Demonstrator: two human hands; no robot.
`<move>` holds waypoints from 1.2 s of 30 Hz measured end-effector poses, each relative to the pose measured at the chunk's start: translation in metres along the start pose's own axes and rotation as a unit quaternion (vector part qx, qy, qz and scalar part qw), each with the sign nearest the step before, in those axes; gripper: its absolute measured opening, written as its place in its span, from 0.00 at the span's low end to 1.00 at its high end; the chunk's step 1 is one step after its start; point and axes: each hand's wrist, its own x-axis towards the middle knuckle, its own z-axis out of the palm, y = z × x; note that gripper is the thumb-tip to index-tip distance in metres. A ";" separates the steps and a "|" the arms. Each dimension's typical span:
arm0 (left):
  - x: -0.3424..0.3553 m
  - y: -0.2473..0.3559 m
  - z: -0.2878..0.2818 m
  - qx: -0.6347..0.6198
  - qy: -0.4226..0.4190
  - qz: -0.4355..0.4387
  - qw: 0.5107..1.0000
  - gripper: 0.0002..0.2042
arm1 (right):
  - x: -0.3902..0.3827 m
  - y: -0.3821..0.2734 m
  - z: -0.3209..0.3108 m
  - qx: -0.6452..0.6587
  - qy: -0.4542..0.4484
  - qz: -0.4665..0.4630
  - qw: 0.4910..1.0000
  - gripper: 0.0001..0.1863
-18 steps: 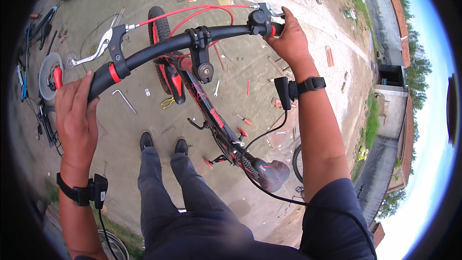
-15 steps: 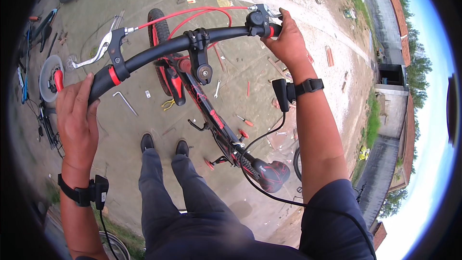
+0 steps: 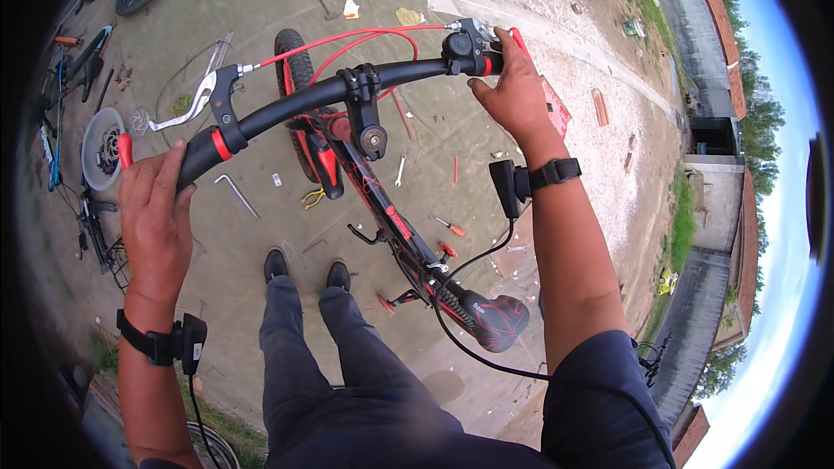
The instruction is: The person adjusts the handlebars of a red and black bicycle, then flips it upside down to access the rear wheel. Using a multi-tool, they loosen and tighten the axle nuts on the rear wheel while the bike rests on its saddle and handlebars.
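Note:
Both hands are on the black handlebar (image 3: 287, 106) of a black-and-red bicycle (image 3: 391, 221). My left hand (image 3: 156, 217) wraps round the left end, beside a red piece (image 3: 126, 153) and inboard of a silver brake lever (image 3: 201, 91). At the right end my right hand (image 3: 512, 95) grips beside the brake and shifter unit (image 3: 465, 49), its thumb below the bar and a red end showing past the fingers. Red cables (image 3: 347, 35) loop over the bar. The stem (image 3: 365, 130) joins it to the frame, above the front tire (image 3: 289, 61).
Bicycle parts (image 3: 78, 78) and a wheel (image 3: 104, 148) lie on the left. A hex wrench (image 3: 234, 193), yellow pliers (image 3: 313, 198), a spanner (image 3: 400, 169) and a screwdriver (image 3: 452, 227) lie around the bicycle. A concrete wall (image 3: 708, 208) runs along the right.
The handlebar and both hands sit slightly lower and farther right in the picture. A red piece beyond my right hand's fingers now shows. Both grips are held as before.

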 end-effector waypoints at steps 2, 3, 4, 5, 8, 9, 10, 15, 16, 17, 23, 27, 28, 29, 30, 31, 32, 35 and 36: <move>0.001 0.002 -0.001 0.001 -0.003 0.001 1.000 0.34 | -0.007 0.002 -0.006 0.014 0.007 0.010 1.000 0.49; 0.000 0.002 -0.001 0.001 0.001 0.002 1.000 0.34 | -0.011 0.001 -0.009 0.025 0.011 0.012 1.000 0.49; -0.002 0.001 0.000 0.004 0.003 0.003 1.000 0.34 | -0.016 0.001 -0.012 0.038 0.024 0.003 0.999 0.49; -0.004 0.000 0.001 0.007 0.005 0.005 1.000 0.34 | -0.023 0.001 -0.018 0.051 0.038 -0.006 0.998 0.49; -0.002 0.000 0.000 0.005 0.001 0.008 1.000 0.31 | -0.056 0.005 -0.038 0.079 0.048 0.000 0.996 0.46; -0.004 0.000 0.000 0.004 -0.001 0.008 1.000 0.31 | -0.071 0.007 -0.043 0.095 0.035 0.013 0.995 0.46; -0.003 -0.001 -0.001 0.012 -0.002 0.017 1.000 0.30 | -0.089 0.013 -0.046 0.082 0.018 0.031 0.996 0.45; -0.004 -0.001 -0.005 0.012 -0.013 0.018 1.000 0.28 | -0.201 0.033 -0.046 0.104 -0.089 0.061 0.989 0.41; -0.003 0.001 -0.006 0.013 -0.019 0.012 1.000 0.27 | -0.222 0.032 -0.048 0.116 -0.118 0.071 0.984 0.40; -0.001 0.003 -0.007 0.015 -0.025 0.008 1.000 0.27 | -0.244 0.030 -0.052 0.129 -0.147 0.082 0.977 0.39; 0.001 0.011 -0.015 0.072 -0.039 0.006 0.997 0.26 | -0.339 0.009 -0.058 0.237 -0.225 0.155 0.932 0.37; 0.006 0.020 -0.021 0.175 -0.054 0.017 0.983 0.25 | -0.370 0.005 -0.053 0.246 -0.256 0.178 0.917 0.39; 0.006 0.014 -0.021 0.175 -0.066 0.011 0.982 0.25 | -0.369 0.006 -0.054 0.237 -0.252 0.163 0.924 0.41; 0.007 0.011 -0.022 0.175 -0.078 0.004 0.981 0.25 | -0.363 0.007 -0.056 0.217 -0.229 0.141 0.939 0.43; 0.009 0.012 -0.021 0.185 -0.080 0.000 0.980 0.25 | -0.346 0.005 -0.063 0.196 -0.205 0.120 0.951 0.45; 0.012 0.013 -0.019 0.193 -0.081 -0.005 0.978 0.24 | -0.328 0.006 -0.064 0.173 -0.181 0.098 0.963 0.47; 0.012 0.013 -0.018 0.202 -0.082 -0.011 0.976 0.24 | -0.313 0.018 -0.057 0.128 -0.137 0.066 0.980 0.52; 0.006 0.007 -0.013 0.215 -0.053 -0.008 0.975 0.23 | -0.209 0.008 -0.068 0.055 -0.053 -0.003 0.997 0.51; 0.005 0.006 -0.011 0.205 -0.047 -0.008 0.978 0.23 | -0.172 0.000 -0.071 0.035 -0.030 -0.012 0.999 0.49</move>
